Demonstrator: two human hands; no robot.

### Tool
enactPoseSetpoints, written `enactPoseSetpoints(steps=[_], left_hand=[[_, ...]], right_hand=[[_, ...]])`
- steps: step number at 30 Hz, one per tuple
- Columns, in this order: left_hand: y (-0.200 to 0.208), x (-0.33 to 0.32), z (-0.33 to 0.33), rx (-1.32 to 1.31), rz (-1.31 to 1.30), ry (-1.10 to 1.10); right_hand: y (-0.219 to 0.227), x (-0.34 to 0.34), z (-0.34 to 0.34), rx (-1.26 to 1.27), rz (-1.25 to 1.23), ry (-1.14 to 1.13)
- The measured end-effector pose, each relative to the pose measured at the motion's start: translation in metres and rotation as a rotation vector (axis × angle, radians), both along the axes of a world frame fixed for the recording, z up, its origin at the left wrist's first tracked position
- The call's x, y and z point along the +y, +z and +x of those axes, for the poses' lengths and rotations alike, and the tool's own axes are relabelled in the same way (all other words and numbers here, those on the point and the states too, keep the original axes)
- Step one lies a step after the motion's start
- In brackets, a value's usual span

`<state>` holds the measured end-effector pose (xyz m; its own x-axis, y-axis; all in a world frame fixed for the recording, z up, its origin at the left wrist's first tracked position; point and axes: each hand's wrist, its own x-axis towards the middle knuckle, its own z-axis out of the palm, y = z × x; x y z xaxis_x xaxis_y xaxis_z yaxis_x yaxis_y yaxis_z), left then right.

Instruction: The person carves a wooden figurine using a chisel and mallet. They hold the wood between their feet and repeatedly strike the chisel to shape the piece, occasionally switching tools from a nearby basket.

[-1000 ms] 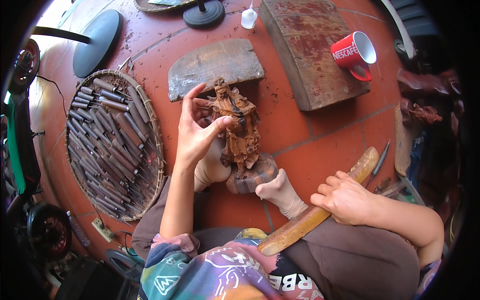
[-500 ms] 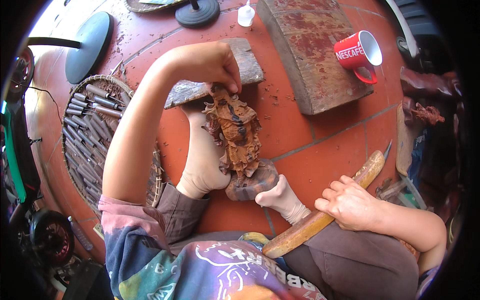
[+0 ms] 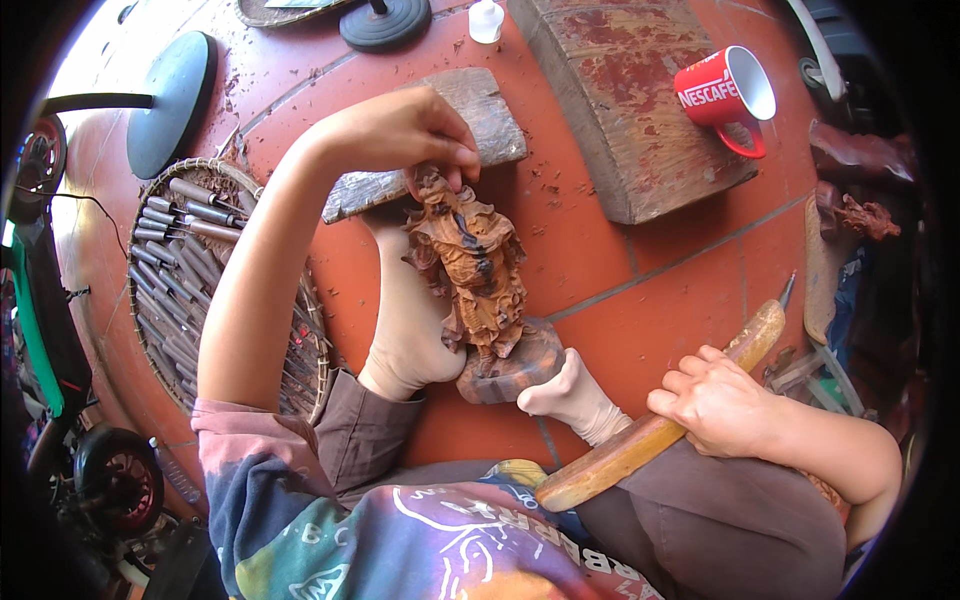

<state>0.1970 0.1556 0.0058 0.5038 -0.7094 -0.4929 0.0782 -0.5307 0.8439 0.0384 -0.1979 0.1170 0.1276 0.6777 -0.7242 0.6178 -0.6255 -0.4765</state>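
Note:
A brown carved wooden figurine with a dark streak down its front stands tilted on a round wooden base. From above, my left hand is closed on the top of the figurine, its fingertips partly hidden. Two feet in pale socks press the base from either side. My right hand is wrapped around the long wooden handle of a carving tool, which slants across my right thigh. Its thin metal tip points to the upper right, away from the figurine.
A woven tray of several wooden-handled chisels lies left. Behind the figurine rests a worn board. A red mug sits on a thick wooden block, near a small white bottle. Wood chips dot the tiled floor.
The view has shifted slightly. The figurine's head shows a little more below my left fingers. My right hand and the tool appear slightly farther right, with both grips kept.

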Motion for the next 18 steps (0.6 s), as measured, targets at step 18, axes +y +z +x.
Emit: enactPoseSetpoints(steps=[18], left_hand=[[0.078,-0.043,-0.209,-0.576,-0.129,1.073]], right_hand=[[-0.045,-0.072,-0.009,-0.043,-0.051,-0.428]])
